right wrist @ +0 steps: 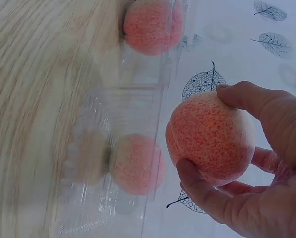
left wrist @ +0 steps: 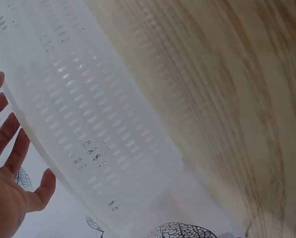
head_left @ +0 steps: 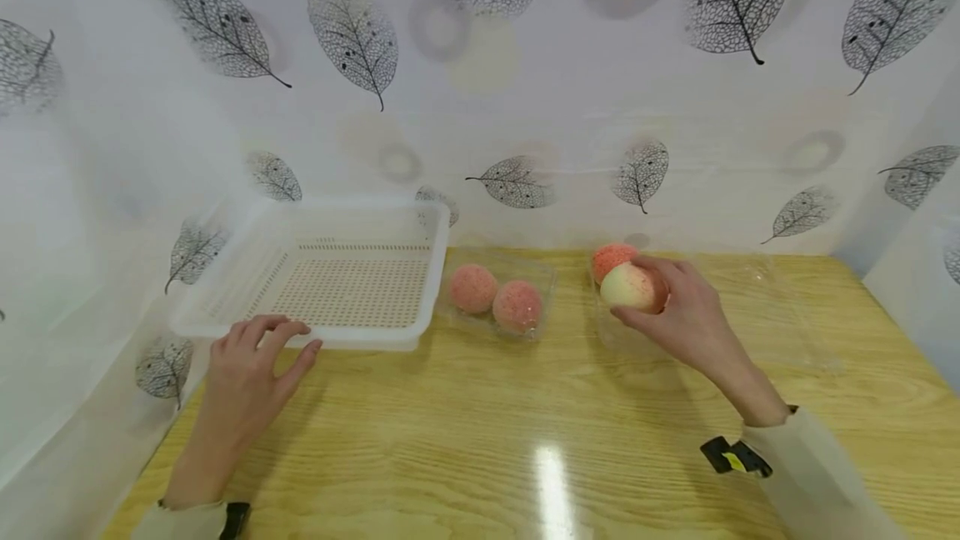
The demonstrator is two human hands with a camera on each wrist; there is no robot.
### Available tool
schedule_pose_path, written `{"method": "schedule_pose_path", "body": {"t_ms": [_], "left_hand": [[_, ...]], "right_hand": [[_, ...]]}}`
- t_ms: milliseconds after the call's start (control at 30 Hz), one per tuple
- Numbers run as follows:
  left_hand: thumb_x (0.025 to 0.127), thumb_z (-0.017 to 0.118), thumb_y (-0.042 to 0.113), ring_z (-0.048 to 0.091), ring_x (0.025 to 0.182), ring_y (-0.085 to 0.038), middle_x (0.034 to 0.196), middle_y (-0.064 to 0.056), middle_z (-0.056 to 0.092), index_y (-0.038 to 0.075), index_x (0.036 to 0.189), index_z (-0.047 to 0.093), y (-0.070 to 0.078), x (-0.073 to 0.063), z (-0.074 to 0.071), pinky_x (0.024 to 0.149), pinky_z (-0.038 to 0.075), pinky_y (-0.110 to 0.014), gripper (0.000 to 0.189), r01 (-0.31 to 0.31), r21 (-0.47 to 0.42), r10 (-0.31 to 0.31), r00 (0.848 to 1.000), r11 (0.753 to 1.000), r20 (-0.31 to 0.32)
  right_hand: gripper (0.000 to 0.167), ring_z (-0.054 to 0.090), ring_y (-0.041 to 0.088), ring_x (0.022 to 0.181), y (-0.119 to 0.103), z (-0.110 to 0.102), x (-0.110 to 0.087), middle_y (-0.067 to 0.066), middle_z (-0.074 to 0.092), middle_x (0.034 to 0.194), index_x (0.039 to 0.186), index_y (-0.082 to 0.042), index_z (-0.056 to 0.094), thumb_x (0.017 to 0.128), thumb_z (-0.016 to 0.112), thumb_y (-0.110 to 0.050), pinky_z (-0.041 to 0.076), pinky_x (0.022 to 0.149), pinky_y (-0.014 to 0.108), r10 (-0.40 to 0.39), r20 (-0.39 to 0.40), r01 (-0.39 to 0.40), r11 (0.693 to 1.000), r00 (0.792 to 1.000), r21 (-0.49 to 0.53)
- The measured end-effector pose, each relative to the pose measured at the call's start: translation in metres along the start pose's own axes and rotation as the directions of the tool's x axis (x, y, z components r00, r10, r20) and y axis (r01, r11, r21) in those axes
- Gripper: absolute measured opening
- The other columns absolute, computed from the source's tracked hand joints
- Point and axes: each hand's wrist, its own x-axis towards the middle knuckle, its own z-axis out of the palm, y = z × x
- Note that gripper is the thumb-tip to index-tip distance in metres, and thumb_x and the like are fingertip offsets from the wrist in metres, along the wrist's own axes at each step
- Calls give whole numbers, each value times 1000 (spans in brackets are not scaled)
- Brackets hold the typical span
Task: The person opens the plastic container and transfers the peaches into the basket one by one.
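Observation:
My right hand holds a peach, pale yellow on one side and speckled red on the other, between thumb and fingers. The held peach is raised beside a clear plastic container. Inside that container sits another pink peach; in the head view this peach shows partly behind the held one. At the left, my left hand rests with relaxed fingers at the front rim of a white perforated basket. Its fingertips lie right along the rim in the left wrist view.
Between the basket and the right-hand container stands a clear plastic box with two pink peaches. A transparent lid lies spread to the right on the wooden table. A leaf-print sheet hangs behind the table.

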Motion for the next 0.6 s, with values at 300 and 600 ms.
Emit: {"method": "schedule_pose_path", "body": {"t_ms": [300,600], "left_hand": [[103,42,65,62,84,-43,97,-16,69,10,98,72,-2,0,0,67,46,-67,63,7,26,-7,1000,1000,-9],[103,39,65,61,87,-44,100,-16,68,11,103,71,0,-2,0,69,46,-68,63,23,53,-23,1000,998,16]], "right_hand": [[65,60,40,101,-14,4,2,26,59,129,138,-7,60,81,87,-24,55,72,49,-4,-3,5,999,1000,38],[61,63,42,107,-32,14,8,23,58,135,137,-9,60,83,86,-19,59,74,43,-32,21,29,994,999,106]]}}
